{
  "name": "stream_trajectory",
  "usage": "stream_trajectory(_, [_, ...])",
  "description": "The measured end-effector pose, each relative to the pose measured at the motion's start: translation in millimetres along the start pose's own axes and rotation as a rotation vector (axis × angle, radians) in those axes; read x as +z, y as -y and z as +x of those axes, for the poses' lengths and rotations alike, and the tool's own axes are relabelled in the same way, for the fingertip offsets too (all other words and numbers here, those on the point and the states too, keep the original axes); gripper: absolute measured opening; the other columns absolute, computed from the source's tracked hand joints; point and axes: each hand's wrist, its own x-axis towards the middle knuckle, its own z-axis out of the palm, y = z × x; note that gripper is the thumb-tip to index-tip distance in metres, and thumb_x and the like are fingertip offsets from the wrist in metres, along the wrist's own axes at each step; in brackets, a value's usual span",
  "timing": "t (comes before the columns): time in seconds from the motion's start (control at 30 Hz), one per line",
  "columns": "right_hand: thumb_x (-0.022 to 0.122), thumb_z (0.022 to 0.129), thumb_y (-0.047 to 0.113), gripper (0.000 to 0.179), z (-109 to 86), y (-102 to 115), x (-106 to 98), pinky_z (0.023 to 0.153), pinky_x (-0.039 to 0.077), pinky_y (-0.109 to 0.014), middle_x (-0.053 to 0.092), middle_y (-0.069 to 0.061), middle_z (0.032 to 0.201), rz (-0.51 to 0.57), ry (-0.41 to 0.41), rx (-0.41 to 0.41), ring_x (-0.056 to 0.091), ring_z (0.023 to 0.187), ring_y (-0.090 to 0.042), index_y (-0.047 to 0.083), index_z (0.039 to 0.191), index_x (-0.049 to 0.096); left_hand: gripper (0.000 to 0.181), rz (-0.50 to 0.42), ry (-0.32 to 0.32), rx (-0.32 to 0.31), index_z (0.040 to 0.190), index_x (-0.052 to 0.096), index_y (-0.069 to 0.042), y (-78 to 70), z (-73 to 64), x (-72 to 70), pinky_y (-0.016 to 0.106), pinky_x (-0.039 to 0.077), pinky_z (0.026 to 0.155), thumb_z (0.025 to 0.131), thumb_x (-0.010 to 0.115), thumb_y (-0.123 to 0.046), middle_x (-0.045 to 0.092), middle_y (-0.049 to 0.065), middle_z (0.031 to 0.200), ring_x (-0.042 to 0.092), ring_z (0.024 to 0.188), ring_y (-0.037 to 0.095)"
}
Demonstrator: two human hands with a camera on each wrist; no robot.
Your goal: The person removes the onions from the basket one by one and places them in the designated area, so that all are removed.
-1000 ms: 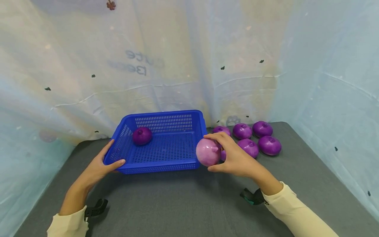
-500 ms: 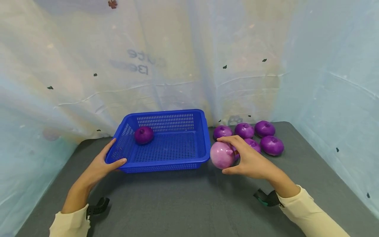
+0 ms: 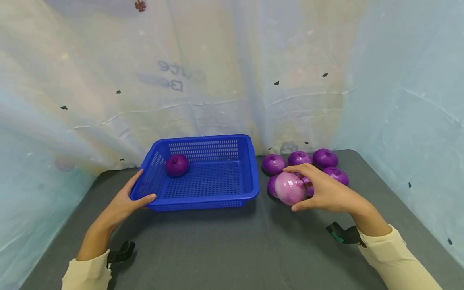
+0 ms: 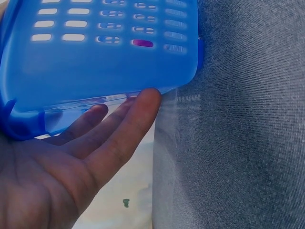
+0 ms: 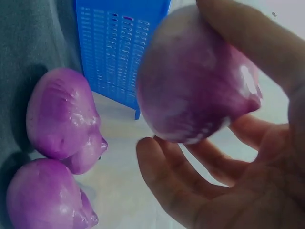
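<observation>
My right hand (image 3: 330, 192) holds a pale pink onion (image 3: 290, 188) between thumb and fingertips, above the table at the near side of the onion group. Close up in the right wrist view, the onion (image 5: 190, 81) shows its pointed tip toward the palm. At the left end of a blue plastic basket (image 3: 206, 199), my left hand (image 3: 121, 205) grips the corner, thumb on the front rim. From the left wrist view, its fingers (image 4: 124, 136) reach along the underside of the end wall. One dark purple onion (image 3: 177, 165) sits in the basket, toward the left.
Several glossy purple onions (image 3: 274, 164) are grouped on the dark grey tabletop (image 3: 224, 245) right of the basket, partly hidden by the right hand. A pale printed curtain (image 3: 217, 80) hangs behind, and a light blue one (image 3: 417, 121) borders the right side.
My right hand has carried the pale pink onion rightward, from the basket's front right corner to in front of the grouped onions. My left hand stays at the basket; the view has shifted slightly.
</observation>
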Motion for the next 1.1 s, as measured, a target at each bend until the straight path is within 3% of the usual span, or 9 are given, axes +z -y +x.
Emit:
stream_trajectory(0.2, [0.089, 0.069, 0.043, 0.083, -2.4, -9.2, 5.3, 0.093, 0.056, -0.033, 0.051, 0.0, 0.14, -0.015, 0.064, -0.02, 0.055, 0.12, -0.018, 0.024, 0.14, 0.049, 0.095, -0.007, 0.001, 0.002, 0.158, -0.013, -0.034, -0.2, -0.7, -0.8, 0.066, 0.04, 0.106, 0.098, 0.06, -0.04, 0.004, 0.032, 0.163, 0.03, 0.14, 0.056])
stream_trajectory(0.33, [0.091, 0.069, 0.035, 0.085, -1.7, -13.4, 9.6, 0.098, 0.054, -0.039, 0.051, 0.001, 0.144, -0.058, 0.097, -0.036, 0.054, 0.126, -0.019, 0.02, 0.142, 0.049, 0.097, 0.005, -0.005, -0.018, 0.158, -0.014, -0.036, -1.4, -0.2, -1.0, 0.072, 0.032, 0.109, 0.097, 0.061, -0.042, 0.0, 0.031, 0.164, 0.022, 0.142, 0.058])
stream_trajectory(0.67, [0.089, 0.07, 0.04, 0.084, -2.9, -19.0, 19.7, 0.096, 0.053, -0.039, 0.058, 0.0, 0.134, -0.117, 0.198, -0.089, 0.056, 0.119, -0.019, 0.015, 0.141, 0.052, 0.098, 0.028, -0.011, -0.02, 0.158, -0.014, -0.034, -1.6, 0.9, -0.3, 0.076, 0.027, 0.108, 0.096, 0.062, -0.043, -0.003, 0.031, 0.164, 0.017, 0.143, 0.062])
stream_trajectory(1.1, [0.09, 0.067, 0.035, 0.081, -0.4, -22.4, 30.0, 0.094, 0.053, -0.034, 0.053, 0.006, 0.128, -0.134, 0.286, -0.078, 0.056, 0.112, -0.011, 0.019, 0.139, 0.054, 0.097, 0.012, -0.002, -0.005, 0.158, -0.013, -0.036, -1.1, -0.6, -1.2, 0.075, 0.027, 0.109, 0.097, 0.061, -0.041, -0.003, 0.03, 0.164, 0.018, 0.143, 0.06])
